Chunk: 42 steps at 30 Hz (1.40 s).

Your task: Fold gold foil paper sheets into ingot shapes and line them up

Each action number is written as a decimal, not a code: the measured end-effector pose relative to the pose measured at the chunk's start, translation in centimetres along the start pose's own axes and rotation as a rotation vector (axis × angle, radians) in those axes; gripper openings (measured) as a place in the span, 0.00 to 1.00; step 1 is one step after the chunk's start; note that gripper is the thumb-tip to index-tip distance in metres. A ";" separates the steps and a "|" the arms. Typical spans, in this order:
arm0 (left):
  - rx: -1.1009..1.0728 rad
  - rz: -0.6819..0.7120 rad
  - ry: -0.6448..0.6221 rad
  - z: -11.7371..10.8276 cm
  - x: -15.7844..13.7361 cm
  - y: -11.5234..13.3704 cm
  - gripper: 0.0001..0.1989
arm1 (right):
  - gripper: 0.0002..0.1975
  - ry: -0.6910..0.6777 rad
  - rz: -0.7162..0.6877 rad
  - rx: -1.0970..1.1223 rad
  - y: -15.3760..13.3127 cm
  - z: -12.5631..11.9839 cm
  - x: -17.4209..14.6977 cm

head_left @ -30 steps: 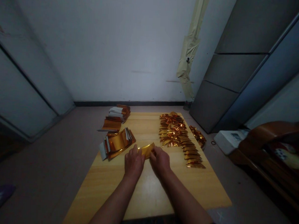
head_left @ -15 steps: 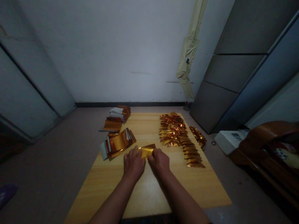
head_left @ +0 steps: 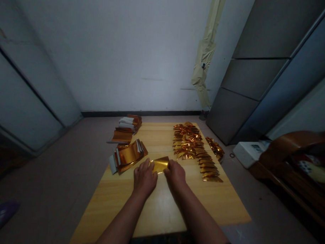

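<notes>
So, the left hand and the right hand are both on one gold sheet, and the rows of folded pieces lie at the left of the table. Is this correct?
Not quite: the head view shows the rows of folded pieces at the right of the table. The left hand and right hand are both on one gold sheet.

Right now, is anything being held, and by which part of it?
A gold sheet: left hand holds its left end, right hand its right end.
</notes>
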State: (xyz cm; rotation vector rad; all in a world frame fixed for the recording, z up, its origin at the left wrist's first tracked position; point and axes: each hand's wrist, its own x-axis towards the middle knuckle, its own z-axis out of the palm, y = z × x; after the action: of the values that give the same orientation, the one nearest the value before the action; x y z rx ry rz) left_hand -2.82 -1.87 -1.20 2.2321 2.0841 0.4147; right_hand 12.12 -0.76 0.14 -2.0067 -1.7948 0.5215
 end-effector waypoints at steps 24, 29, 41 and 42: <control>-0.029 0.008 -0.149 -0.5 0.1 -0.9 0.28 | 0.08 0.111 0.033 0.178 1.8 0.1 0.9; -0.049 0.003 -0.111 -0.2 0.1 -0.9 0.28 | 0.12 0.154 -0.056 0.241 2.4 -0.1 0.7; -0.081 -0.003 -0.100 -0.5 0.5 -1.3 0.22 | 0.10 0.017 -0.468 -0.079 1.7 -1.4 -0.8; -0.081 0.000 -0.099 -0.5 0.6 -1.4 0.22 | 0.10 0.026 -0.506 -0.098 1.6 -1.3 -0.7</control>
State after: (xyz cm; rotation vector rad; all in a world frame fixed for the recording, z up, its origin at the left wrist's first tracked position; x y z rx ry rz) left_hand -4.26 -1.27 -0.94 2.1609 1.9819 0.3733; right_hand 14.11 -1.72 0.46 -1.5137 -2.2396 0.2505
